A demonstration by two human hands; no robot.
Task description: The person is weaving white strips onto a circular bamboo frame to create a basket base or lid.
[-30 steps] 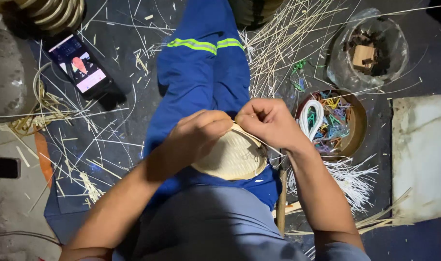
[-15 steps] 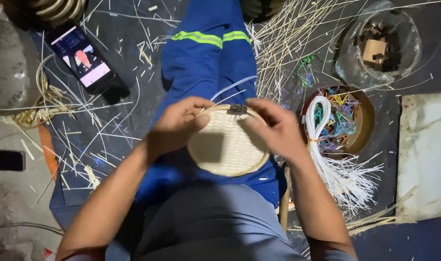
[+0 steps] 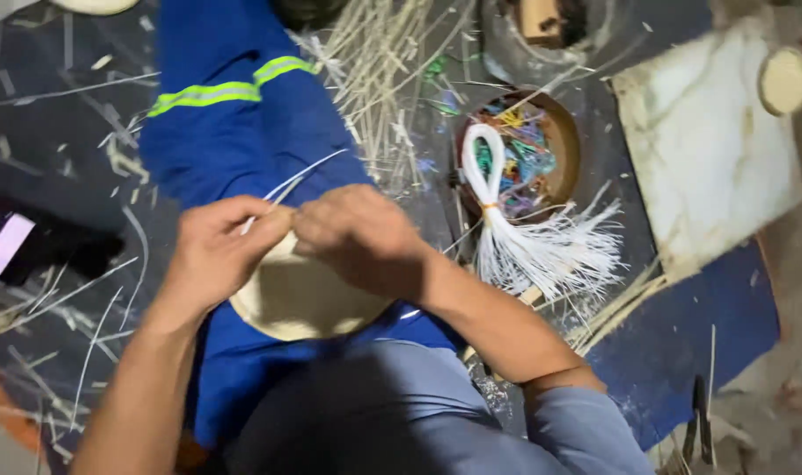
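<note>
Sitting on the floor, the person has a round woven disc [image 3: 304, 299] resting on the lap of blue work trousers [image 3: 242, 141] with a yellow reflective band. Both hands meet at its far edge: the left hand [image 3: 220, 255] is closed, fingers pinched on thin pale strips [image 3: 300, 176] that rise from the rim, and the right hand [image 3: 361, 237] is curled over the edge just beside it, hiding what its fingertips grip. Their knuckles cover the part of the disc being worked. To the right, a looped white bundle of strands [image 3: 524, 242] drapes over a brown bowl [image 3: 566, 145] of coloured bits. Loose cane splints [image 3: 383, 70] litter the dark floor beyond, a pale slab [image 3: 709, 149] lies farther right, and a phone [image 3: 5, 242] sits at the left.
</note>
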